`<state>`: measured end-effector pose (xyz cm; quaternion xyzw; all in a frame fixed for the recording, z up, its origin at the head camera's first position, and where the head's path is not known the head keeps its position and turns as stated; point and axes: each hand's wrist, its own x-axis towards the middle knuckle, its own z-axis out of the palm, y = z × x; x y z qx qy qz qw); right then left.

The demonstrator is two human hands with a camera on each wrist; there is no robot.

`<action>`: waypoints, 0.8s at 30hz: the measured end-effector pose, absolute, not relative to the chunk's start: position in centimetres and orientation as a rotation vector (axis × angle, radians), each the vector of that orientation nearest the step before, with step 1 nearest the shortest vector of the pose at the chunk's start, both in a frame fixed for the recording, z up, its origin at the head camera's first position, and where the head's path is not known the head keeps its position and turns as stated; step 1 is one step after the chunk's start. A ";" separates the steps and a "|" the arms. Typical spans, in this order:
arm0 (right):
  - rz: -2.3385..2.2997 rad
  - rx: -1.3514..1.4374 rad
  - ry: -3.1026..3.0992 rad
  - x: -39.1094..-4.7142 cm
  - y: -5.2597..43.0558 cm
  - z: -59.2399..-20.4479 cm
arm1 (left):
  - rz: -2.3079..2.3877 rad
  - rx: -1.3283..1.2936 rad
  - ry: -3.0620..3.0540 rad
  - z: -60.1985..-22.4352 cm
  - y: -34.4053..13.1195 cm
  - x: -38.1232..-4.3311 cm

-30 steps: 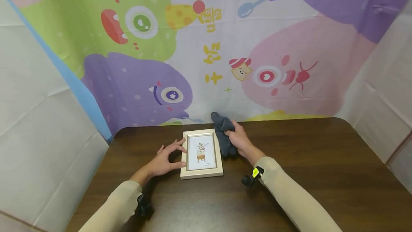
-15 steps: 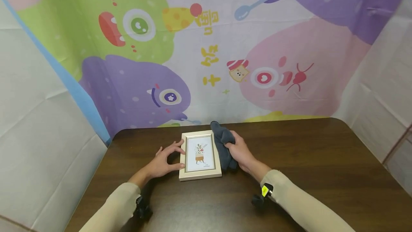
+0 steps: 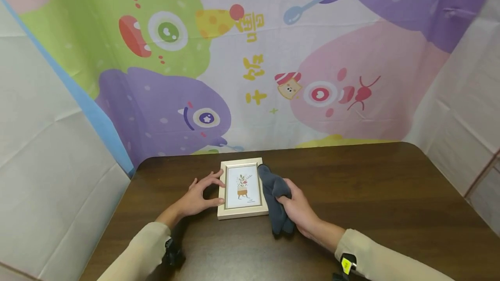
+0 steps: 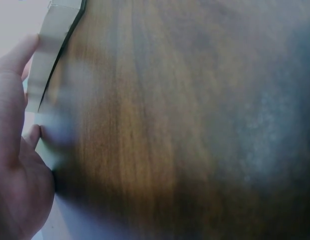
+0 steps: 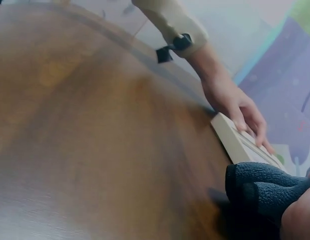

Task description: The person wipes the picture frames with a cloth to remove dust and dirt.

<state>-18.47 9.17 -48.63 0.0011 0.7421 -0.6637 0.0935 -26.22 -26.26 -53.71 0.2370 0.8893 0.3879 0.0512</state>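
Observation:
A cream picture frame [image 3: 243,215] lies face up on the table, with a potted-plant print behind its pane. My left hand [image 3: 195,198] rests its spread fingertips and thumb on the frame's left edge; the left wrist view catches this hand [image 4: 14,145] beside the frame's side [image 4: 53,37]. On the opposite side, my right hand [image 3: 298,207] grips a bunched dark grey cloth [image 3: 273,190]. The cloth lies along the frame's right edge and covers part of it. In the right wrist view the cloth [image 5: 265,187] hides the frame's near end, and my right hand shows only in part.
The dark brown wooden table [image 3: 371,185] extends around the frame. A cartoon-printed curtain [image 3: 258,129] hangs at its back edge, and pale panels [image 3: 50,142] flank it. Each sleeve carries a small black camera mount [image 3: 173,250].
My right hand has drawn the cloth along the frame's right edge toward me, from its far corner to its near corner. The left hand and the frame stay in place.

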 end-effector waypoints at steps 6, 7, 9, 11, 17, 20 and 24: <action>-1.964 0.016 2.231 -17.8 9.1 -48.6 | 1.193 0.790 2.717 -54.3 -26.6 -26.4; -1.965 0.017 2.230 -17.9 9.1 -48.6 | 1.198 0.799 2.715 -54.2 -26.5 -26.3; -1.969 0.021 2.228 -18.0 9.0 -48.6 | 1.206 0.800 2.709 -54.1 -26.5 -26.2; -1.978 0.032 2.210 -18.2 9.0 -48.5 | 1.207 0.785 2.707 -54.0 -26.5 -26.1; -1.987 0.048 2.183 -19.3 8.9 -48.1 | 1.212 0.742 2.687 -52.8 -26.1 -25.6; -1.994 0.052 2.184 -20.1 8.8 -48.2 | 1.212 0.732 2.681 -52.6 -26.0 -25.5; -2.005 0.064 2.206 -21.6 8.7 -48.4 | 1.199 0.752 2.687 -53.1 -26.2 -25.7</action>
